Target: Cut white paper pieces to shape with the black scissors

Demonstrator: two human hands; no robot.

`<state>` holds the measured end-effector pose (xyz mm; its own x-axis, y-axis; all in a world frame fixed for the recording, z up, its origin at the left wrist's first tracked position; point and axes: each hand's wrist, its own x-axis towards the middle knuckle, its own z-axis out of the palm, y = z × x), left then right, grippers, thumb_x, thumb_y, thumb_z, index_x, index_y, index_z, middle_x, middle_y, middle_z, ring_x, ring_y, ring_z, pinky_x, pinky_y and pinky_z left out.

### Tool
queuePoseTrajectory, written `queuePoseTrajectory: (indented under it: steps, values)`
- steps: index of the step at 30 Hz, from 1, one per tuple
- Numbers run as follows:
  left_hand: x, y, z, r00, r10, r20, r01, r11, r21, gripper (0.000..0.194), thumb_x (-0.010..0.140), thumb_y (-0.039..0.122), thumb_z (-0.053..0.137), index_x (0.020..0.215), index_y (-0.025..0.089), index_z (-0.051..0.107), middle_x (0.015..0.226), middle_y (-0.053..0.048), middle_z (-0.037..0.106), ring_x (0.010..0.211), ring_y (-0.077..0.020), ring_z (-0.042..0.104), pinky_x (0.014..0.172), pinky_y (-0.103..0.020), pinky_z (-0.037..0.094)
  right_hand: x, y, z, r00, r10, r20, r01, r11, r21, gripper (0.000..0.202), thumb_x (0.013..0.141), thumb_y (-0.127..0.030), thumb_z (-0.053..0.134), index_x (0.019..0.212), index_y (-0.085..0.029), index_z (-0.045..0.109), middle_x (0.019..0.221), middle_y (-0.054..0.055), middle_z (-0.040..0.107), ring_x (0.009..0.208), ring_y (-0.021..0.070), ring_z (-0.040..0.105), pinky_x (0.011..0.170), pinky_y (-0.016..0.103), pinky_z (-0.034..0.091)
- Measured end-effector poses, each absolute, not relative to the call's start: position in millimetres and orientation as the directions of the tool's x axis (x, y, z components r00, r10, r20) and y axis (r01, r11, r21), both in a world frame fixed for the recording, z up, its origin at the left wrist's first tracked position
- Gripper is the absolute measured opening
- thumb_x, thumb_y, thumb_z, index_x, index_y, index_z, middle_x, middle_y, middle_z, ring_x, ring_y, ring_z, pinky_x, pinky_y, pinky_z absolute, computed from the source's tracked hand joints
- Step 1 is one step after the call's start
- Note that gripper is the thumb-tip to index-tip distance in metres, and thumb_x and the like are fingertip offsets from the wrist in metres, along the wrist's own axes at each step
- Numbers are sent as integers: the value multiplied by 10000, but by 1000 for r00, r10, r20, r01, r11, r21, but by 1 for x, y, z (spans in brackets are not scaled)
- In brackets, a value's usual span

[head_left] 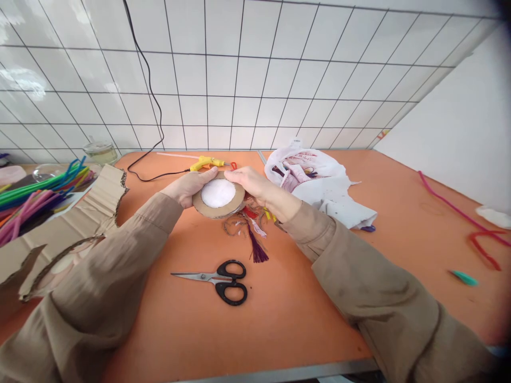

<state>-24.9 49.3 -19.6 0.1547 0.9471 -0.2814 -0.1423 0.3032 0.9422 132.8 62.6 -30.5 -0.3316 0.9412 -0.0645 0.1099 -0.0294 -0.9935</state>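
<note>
Between my two hands is a round cardboard ring (199,200) with a white, fluffy-looking middle (218,193). My left hand (190,186) grips its left edge, thumb on top. At the upper right edge, my right hand (249,183) holds it too, its thumb near the left one; the fingers beneath are hidden. A dark purple tassel (257,247) and tangled threads lie on the table just below the ring. Nearer to me rest scissors with black handles (232,282), blades pointing left. Behind the hands lies a yellow glue gun (205,162).
On the left are cut corrugated cardboard (80,213), colourful pipe cleaners (32,199) and a glass jar (99,152). A white plastic bag (315,170) with scraps stands at the back right. A black cord (149,80) hangs along the tiled wall. Pink and red pipe cleaners (451,199) lie far right.
</note>
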Motion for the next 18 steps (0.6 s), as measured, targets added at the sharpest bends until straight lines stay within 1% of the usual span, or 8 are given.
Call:
queuePoseTrajectory:
  steps: [3, 5, 9, 10, 12, 14, 16, 18]
  values:
    - [-25, 49, -19, 151, 948, -281, -125, 300, 946, 232, 978, 295, 533, 999, 123, 687, 907, -107, 763, 800, -185, 713, 737, -295, 595, 132, 60, -28, -329, 940, -88, 86, -64, -994, 279, 810, -282, 657, 587, -188, 520, 469, -33, 426, 438, 93, 357, 434, 239, 231]
    - [-24, 48, -19, 138, 953, -270, -113, 286, 952, 220, 973, 289, 541, 968, 124, 686, 891, -106, 759, 795, -187, 711, 749, -301, 590, 131, 60, -28, -331, 938, -102, 71, -83, -994, 272, 802, -280, 656, 590, -189, 512, 479, -29, 439, 437, 95, 365, 438, 245, 243]
    - [-26, 48, -20, 103, 966, -236, -105, 246, 963, 160, 953, 268, 581, 926, 142, 677, 867, -74, 751, 747, -158, 695, 757, -287, 578, 130, 64, -37, -357, 916, -183, 56, -175, -983, 293, 841, -433, 617, 692, -183, 581, 545, 12, 540, 466, 130, 460, 423, 252, 308]
    - [-27, 50, -20, 95, 968, -230, -102, 240, 965, 146, 948, 261, 588, 919, 148, 675, 854, -66, 749, 730, -152, 690, 752, -284, 575, 130, 66, -39, -365, 913, -182, 87, -161, -983, 319, 857, -471, 593, 717, -184, 590, 567, 23, 565, 483, 139, 486, 426, 254, 332]
    - [-34, 55, -22, 68, 972, -226, -70, 231, 971, 136, 937, 260, 599, 897, 153, 675, 815, -66, 743, 704, -160, 686, 732, -293, 569, 129, 68, -43, -361, 925, -118, 207, -44, -977, 360, 889, -503, 538, 720, -189, 584, 595, 37, 596, 507, 147, 518, 439, 257, 360]
    - [-45, 63, -26, 23, 971, -237, 21, 236, 971, 185, 915, 316, 626, 849, 151, 678, 773, -81, 734, 704, -187, 690, 710, -313, 564, 129, 68, -44, -334, 943, -13, 342, 109, -933, 360, 908, -461, 517, 674, -191, 559, 598, 38, 603, 520, 145, 528, 461, 259, 355]
    - [-59, 72, -33, -44, 978, -205, 147, 210, 967, 221, 890, 360, 644, 800, 162, 682, 735, -85, 725, 704, -205, 693, 683, -317, 555, 129, 68, -44, -307, 949, 74, 427, 207, -880, 300, 893, -358, 547, 646, -188, 553, 617, 34, 617, 570, 150, 554, 515, 263, 359]
    - [-74, 79, -41, -76, 977, -198, 194, 209, 958, 203, 842, 353, 687, 739, 179, 672, 678, -78, 707, 677, -220, 686, 649, -323, 540, 130, 67, -43, -294, 945, 141, 487, 275, -829, 201, 848, -230, 577, 653, -185, 567, 651, 25, 638, 635, 154, 572, 588, 267, 370]
